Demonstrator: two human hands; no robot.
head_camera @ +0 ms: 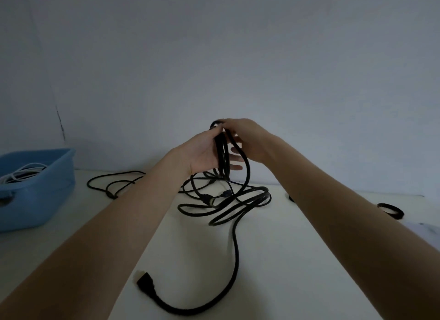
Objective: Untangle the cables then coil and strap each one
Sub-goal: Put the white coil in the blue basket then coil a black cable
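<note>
Cables are sprawling across the bench, one long tail running toward the near plug. Left grip is closing on hanging loops; right grip is pinching their top, nearer the loose strand dropping below.

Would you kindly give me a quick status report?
Left hand and right hand grip black cable loops. Rest tangled on table. Plug end loose.

Black cables tangled on white table, several loops lifted upright, plug end nearest camera
</note>
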